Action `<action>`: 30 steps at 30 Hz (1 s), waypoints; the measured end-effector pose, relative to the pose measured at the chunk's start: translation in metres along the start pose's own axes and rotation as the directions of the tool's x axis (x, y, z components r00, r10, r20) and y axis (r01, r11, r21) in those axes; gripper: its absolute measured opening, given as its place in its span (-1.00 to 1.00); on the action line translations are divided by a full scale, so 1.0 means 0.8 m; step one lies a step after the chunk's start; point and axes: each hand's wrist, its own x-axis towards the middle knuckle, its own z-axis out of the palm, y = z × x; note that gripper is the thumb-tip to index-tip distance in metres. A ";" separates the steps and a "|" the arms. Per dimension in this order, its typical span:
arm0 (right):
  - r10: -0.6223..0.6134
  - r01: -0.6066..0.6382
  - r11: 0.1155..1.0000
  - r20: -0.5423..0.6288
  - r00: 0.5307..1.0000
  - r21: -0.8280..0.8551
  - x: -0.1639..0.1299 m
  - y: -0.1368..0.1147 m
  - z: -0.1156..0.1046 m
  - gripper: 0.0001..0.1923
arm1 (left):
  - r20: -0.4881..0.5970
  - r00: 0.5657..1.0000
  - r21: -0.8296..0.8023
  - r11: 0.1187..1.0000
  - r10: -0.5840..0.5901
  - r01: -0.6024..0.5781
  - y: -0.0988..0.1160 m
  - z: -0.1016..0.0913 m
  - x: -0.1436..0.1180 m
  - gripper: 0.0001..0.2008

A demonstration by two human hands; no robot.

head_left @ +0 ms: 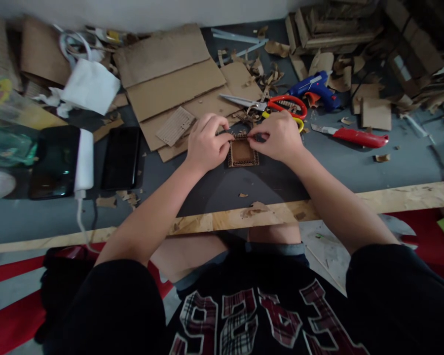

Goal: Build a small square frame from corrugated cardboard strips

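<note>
A grey surface [392,162] with a raw plywood edge spans the frame. Flat corrugated cardboard sheets [177,84] lie at upper centre. Right of them sit a blue glue gun [315,88], orange-handled scissors [270,104] and a red utility knife [353,136]. At centre, the left hand [204,145] and right hand [277,137] pinch the top edge of a small rectangular cardboard frame [242,152], fingers pressed together.

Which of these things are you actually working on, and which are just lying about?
In hand: cardboard frame, pinched at its top edge by left hand and right hand.

Lying about: scissors, glue gun, knife, cardboard sheets, phone, charger.
</note>
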 end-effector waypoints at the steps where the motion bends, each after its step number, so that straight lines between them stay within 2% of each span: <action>1: -0.003 0.003 1.000 0.000 1.000 0.004 0.000 0.000 0.000 -0.73 | 0.000 1.000 0.002 1.000 0.001 -0.001 0.000 0.000 0.000 -0.78; 7: -0.035 0.035 0.999 -0.011 0.999 0.009 -0.002 0.002 -0.003 -0.75 | -0.008 1.000 0.016 1.000 0.014 -0.014 0.000 0.000 0.000 -0.78; 16: -0.148 0.149 0.989 -0.065 0.987 0.016 -0.004 0.016 -0.008 -0.60 | -0.009 1.000 0.018 1.000 0.011 -0.010 0.000 0.000 -0.002 -0.78; 22: -0.179 0.182 0.982 -0.064 0.982 0.045 -0.006 0.016 -0.007 -0.61 | 0.012 1.000 0.011 1.000 -0.008 0.008 0.003 -0.002 -0.001 -0.78; 30: -0.144 0.145 0.989 -0.018 0.989 0.031 -0.005 0.011 -0.006 -0.64 | 0.027 0.999 0.019 1.000 -0.019 0.019 0.005 -0.004 0.000 -0.77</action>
